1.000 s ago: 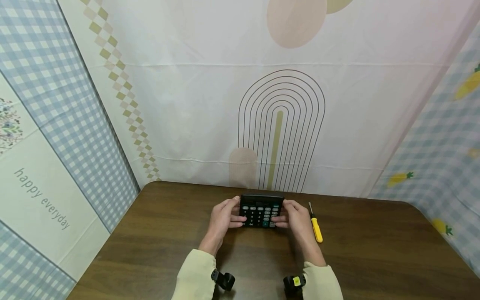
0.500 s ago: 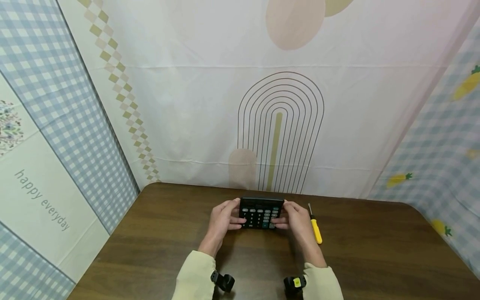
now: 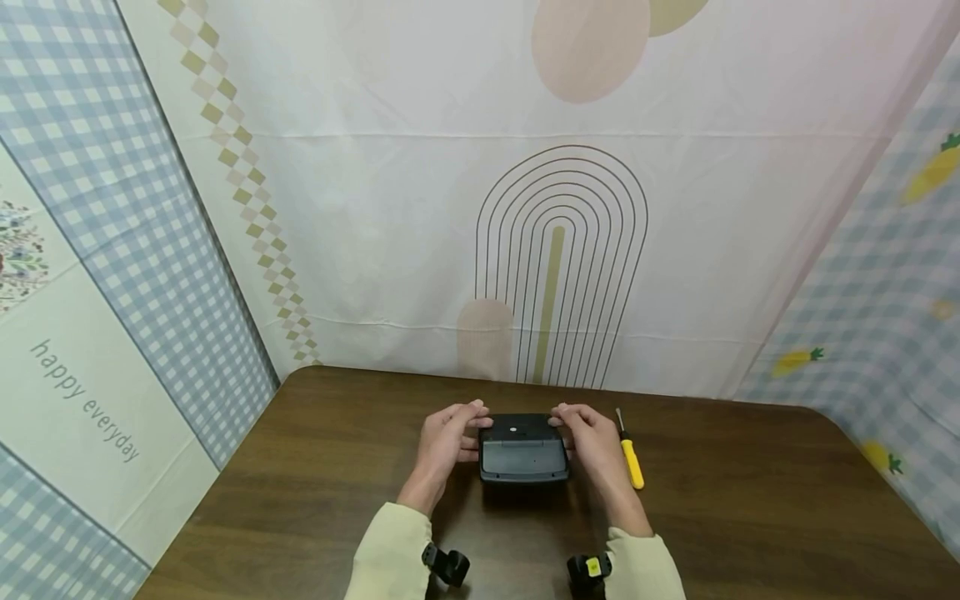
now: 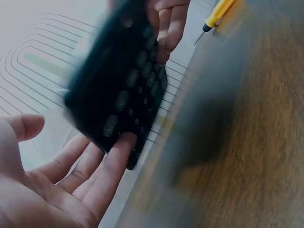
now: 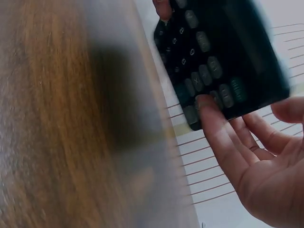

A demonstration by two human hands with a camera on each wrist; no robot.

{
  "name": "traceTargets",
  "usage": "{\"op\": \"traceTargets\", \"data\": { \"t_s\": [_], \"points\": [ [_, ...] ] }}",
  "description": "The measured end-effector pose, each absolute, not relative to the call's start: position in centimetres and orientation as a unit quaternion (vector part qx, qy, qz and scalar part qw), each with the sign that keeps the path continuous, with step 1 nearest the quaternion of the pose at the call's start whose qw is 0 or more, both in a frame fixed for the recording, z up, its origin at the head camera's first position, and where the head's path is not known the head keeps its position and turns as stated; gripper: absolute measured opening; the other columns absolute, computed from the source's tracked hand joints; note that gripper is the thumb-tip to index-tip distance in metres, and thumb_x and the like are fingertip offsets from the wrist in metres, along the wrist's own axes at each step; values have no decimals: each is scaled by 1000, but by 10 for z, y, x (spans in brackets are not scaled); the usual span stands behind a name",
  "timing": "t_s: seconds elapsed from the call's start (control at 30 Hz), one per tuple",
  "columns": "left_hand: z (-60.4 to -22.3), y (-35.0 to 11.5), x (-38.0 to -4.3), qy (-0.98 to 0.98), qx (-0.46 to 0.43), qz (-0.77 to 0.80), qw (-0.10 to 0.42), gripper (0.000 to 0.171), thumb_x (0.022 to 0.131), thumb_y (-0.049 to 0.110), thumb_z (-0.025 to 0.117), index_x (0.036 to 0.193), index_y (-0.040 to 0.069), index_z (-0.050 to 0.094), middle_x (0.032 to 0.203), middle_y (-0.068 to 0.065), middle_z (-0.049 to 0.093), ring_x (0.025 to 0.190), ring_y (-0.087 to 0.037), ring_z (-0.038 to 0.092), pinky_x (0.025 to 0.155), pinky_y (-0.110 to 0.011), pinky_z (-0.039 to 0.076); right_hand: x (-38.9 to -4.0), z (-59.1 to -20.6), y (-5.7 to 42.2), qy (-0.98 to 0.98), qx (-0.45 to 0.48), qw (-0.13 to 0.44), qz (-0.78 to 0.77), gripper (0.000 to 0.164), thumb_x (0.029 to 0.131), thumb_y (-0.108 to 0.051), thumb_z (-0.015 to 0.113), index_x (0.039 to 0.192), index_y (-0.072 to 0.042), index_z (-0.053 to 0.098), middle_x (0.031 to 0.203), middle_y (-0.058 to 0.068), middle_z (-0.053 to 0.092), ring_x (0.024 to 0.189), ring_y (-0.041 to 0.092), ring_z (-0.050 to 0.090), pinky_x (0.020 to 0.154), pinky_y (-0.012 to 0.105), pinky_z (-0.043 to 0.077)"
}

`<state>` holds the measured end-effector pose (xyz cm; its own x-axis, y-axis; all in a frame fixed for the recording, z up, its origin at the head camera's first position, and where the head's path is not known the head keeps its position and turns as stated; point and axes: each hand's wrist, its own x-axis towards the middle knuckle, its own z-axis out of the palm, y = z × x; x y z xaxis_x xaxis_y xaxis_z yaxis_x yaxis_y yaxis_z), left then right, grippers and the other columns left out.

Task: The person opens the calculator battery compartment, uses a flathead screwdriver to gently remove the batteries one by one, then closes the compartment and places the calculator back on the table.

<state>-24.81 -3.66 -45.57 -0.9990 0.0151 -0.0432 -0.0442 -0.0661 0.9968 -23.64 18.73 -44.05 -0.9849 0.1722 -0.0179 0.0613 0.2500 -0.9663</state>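
Note:
A black calculator [image 3: 523,462] is held up between both hands over the wooden table, its back side showing in the head view. My left hand [image 3: 441,439] holds its left edge, and my right hand [image 3: 592,437] has the right edge. In the left wrist view a fingertip presses on the keys of the calculator [image 4: 135,88], other fingers lie behind it, and the thumb stands off from the case. The right wrist view likewise has a fingertip on the key face of the calculator [image 5: 216,61], with more fingers behind.
A screwdriver [image 3: 632,461] with a yellow handle lies on the table [image 3: 720,492] just right of the right hand. Behind the table's far edge hangs a white patterned cloth [image 3: 390,233]. Blue checked cloths hang at both sides.
The calculator has turned over: its keys faced up in the head view before, and now its back does. The thumbs have come slightly inward. The screwdriver has stayed in place.

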Motion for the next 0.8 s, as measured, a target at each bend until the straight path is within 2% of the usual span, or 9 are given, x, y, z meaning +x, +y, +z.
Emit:
{"op": "traceTargets", "data": {
  "t_s": [0.23,0.47,0.6,0.7,0.8],
  "points": [
    [-457,-36,-248,695,1,719,27,33,99,23,77,123,1,76,111,-9,76,84,-16,71,70,-31,60,-237,-441,186,-827,-46,61,557,29,105,-18,68,128,-1,72,123,15,70,108,28,60,83,33,50],
    [-461,-36,-250,708,12,706,29,31,95,14,79,123,2,77,121,-11,76,93,-16,71,71,-32,59,-238,-444,186,-828,-31,68,556,39,102,-13,70,138,0,65,133,21,65,116,33,62,80,33,52],
    [-462,-37,-250,714,20,699,25,32,92,11,81,123,5,78,132,-14,68,93,-18,70,76,-34,60,-238,-445,186,-825,-34,65,560,42,101,-11,71,141,1,62,137,25,62,113,35,63,78,34,54],
    [-461,-37,-251,718,26,695,19,32,90,8,80,122,10,80,140,-14,60,83,-16,66,72,-31,57,-238,-444,187,-824,-35,64,562,44,101,-11,71,142,1,61,139,27,61,113,36,64,80,37,56],
    [-462,-37,-251,721,34,692,14,32,89,5,80,120,13,81,142,-13,60,68,-12,54,62,-26,49,-238,-444,187,-823,-39,59,564,47,101,-12,72,144,1,59,141,27,60,115,37,64,83,41,58]
  ]
}}
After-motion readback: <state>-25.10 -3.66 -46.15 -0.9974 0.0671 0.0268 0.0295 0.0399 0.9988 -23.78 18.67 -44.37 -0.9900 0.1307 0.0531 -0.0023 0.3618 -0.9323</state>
